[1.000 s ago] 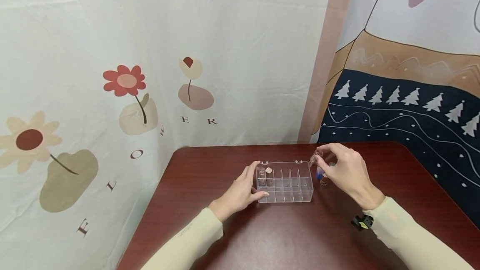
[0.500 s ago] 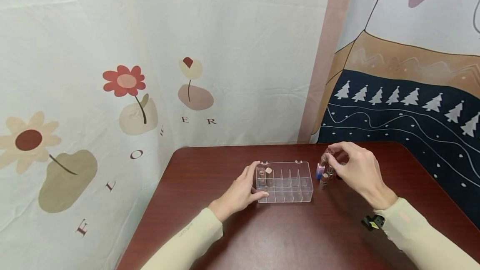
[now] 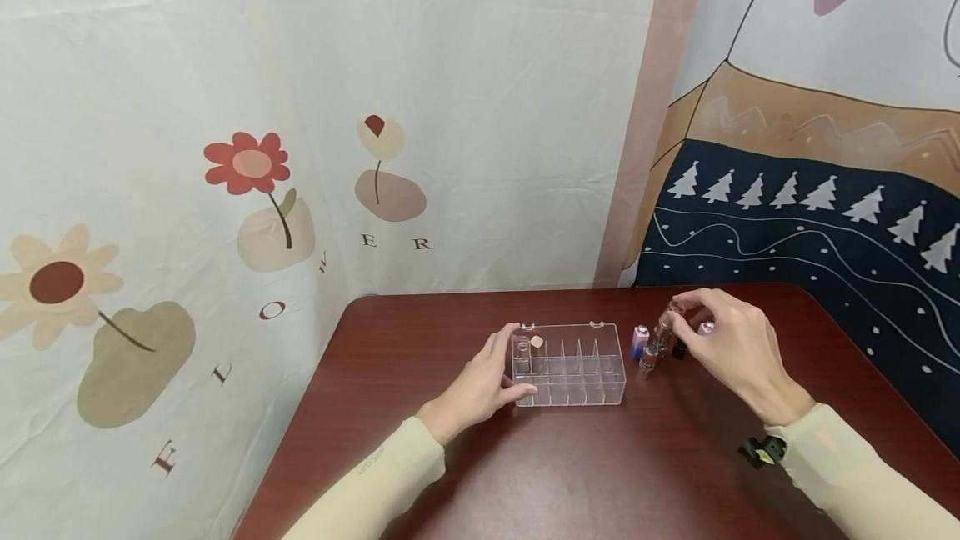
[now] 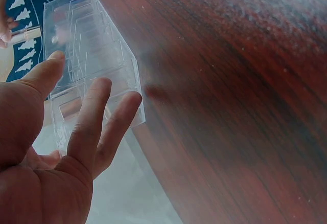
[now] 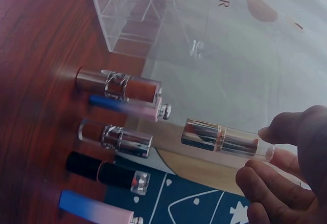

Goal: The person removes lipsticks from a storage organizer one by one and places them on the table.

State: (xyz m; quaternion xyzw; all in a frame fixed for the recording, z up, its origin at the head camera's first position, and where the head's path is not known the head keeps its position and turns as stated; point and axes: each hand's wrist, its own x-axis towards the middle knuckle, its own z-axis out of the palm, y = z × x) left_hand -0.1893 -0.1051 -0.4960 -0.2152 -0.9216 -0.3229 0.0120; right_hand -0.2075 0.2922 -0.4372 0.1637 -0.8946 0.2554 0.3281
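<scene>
Left hand (image 3: 474, 382) is resting, fingers spread and nearly straight, against the left end of the clear divided box (image 3: 573, 391), which is sitting on the worktop (image 3: 540, 473). Right hand (image 3: 735, 346) is pinching a clear-ended lipstick tube (image 5: 220, 139) between thumb and fingertips, above the worktop, near five standing tubes (image 5: 116, 139).

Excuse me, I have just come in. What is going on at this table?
A person rests the left hand against the left end of a clear divided box. The right hand pinches a lipstick by its clear end and holds it above the table. Five other tubes stand to the right of the box, among them a black tube. Two small items stand in the box, near the left hand; one has a pale top.
</scene>
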